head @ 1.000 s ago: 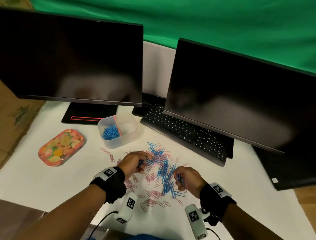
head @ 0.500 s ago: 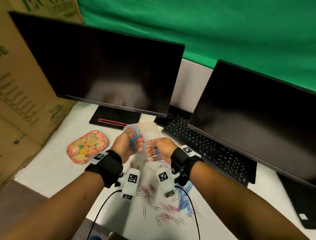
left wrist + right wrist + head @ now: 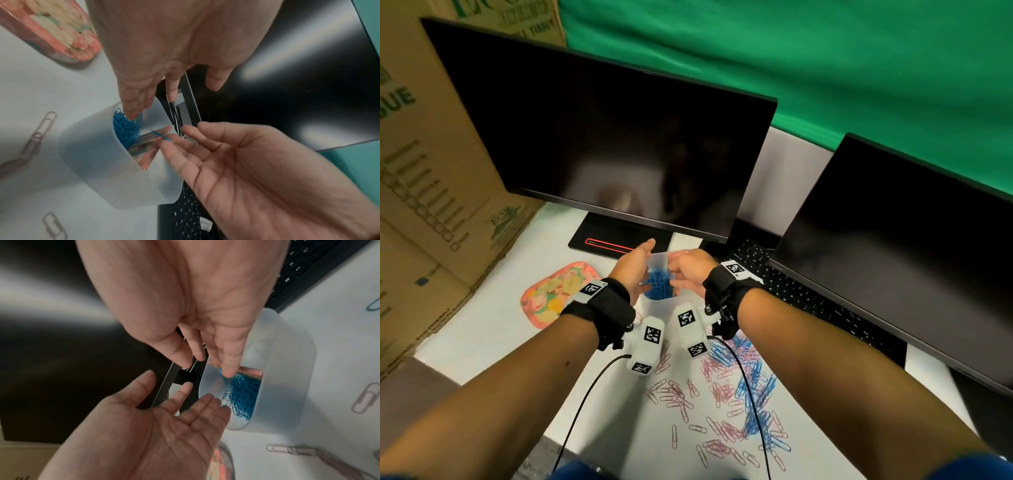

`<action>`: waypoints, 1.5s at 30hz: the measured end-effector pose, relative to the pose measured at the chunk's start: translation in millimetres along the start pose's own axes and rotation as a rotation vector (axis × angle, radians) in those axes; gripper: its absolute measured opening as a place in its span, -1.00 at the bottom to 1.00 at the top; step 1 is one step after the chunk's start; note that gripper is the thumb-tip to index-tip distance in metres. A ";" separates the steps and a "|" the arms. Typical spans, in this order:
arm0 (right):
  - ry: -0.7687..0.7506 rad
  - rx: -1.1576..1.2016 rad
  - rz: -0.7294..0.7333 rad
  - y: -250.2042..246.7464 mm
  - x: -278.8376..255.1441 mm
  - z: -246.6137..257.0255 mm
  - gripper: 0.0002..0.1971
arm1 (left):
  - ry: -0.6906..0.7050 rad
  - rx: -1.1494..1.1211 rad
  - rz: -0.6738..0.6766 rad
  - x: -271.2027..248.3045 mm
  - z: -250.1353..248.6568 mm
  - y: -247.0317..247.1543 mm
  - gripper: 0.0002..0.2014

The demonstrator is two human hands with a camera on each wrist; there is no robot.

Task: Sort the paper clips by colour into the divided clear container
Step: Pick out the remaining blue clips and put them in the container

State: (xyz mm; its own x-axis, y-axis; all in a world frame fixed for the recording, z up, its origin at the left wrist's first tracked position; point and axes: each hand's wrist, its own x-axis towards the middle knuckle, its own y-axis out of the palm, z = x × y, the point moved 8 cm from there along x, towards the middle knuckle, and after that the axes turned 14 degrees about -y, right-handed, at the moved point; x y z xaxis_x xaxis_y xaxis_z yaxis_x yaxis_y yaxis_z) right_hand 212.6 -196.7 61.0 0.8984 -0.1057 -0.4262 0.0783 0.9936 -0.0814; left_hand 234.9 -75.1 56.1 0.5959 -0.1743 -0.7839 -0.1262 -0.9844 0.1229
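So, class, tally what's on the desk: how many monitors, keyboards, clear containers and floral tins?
Monitors: 2
Keyboard: 1
Clear container: 1
Floral tin: 1
Total: 5

container [image 3: 658, 301] btwn hands – tin [image 3: 551, 296] to its left | loose clips [image 3: 726, 404] in front | monitor [image 3: 602, 137] behind

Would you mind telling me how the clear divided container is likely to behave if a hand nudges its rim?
The container looks like thin, light plastic, so it would probably slide on the smooth white table. Blue clips fill only one compartment, so its weight likely sits off-centre and it may pivot. Its upright walls suggest it could tip.
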 end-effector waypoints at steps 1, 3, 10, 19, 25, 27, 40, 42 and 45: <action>-0.007 0.018 0.011 -1.2 -0.7 -0.6 -0.74 | 0.005 0.014 -0.008 -0.6 0.0 0.7 -0.47; -0.039 0.048 -0.006 -6.3 -5.9 2.4 -0.70 | 0.019 0.044 -0.031 0.0 1.6 2.6 -0.46; -0.107 0.028 -0.023 -51.2 -50.3 -10.4 -0.68 | 0.328 0.304 -0.055 -25.6 -0.2 32.0 -0.93; -0.060 -0.874 -0.058 -151.1 -167.4 -124.1 -0.77 | 0.564 1.201 0.258 -57.8 113.3 130.6 -0.90; 0.084 -0.931 0.010 -138.4 -209.1 -188.4 -0.76 | 0.419 1.715 0.243 -52.4 197.7 162.0 -0.75; 0.056 -0.917 -0.021 -132.2 -209.2 -197.9 -0.73 | 0.380 1.785 0.197 -51.2 212.1 163.1 -0.70; 0.051 -0.720 -0.158 -134.1 -201.6 -203.1 -0.93 | 0.439 1.534 0.117 -38.8 197.4 145.8 -0.83; 0.009 -0.661 -0.190 -139.0 -202.9 -199.4 -0.90 | 0.463 1.454 0.134 -39.3 191.2 143.2 -0.83; -0.045 -0.571 -0.235 -146.6 -205.8 -191.9 -0.90 | 0.461 1.291 0.133 -38.6 181.7 137.6 -0.86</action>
State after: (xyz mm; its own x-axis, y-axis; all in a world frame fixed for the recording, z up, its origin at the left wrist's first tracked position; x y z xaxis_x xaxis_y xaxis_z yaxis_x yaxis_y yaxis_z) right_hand -66.7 -328.2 -12.3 0.9037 -0.3047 -0.3008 0.0438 0.7645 -0.6431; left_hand 50.4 -199.1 -7.3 0.6959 -0.5068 -0.5088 -0.6915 -0.2817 -0.6651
